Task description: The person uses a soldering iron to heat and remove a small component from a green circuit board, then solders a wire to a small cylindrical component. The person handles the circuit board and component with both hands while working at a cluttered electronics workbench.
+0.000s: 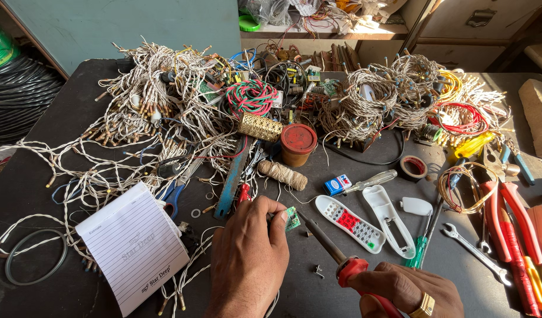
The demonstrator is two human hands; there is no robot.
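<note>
My left hand (247, 259) pinches a small green circuit board (292, 218) against the dark table (41, 176). My right hand (406, 290), wearing a gold ring, grips the red handle of a soldering iron (333, 250). The iron's dark tip points up-left and reaches the edge of the board. An opened white remote control (352, 223) with red and grey keys lies just right of the iron, its back shell (390, 221) beside it.
Tangles of white twisted wire (159, 100) and wire coils (377, 97) cover the back of the table. A lined notepad (132, 244), twine spool (283, 175), red-lidded jar (298, 143), tape roll (413, 167), spanner (476, 253) and red-handled pliers (509, 229) lie around.
</note>
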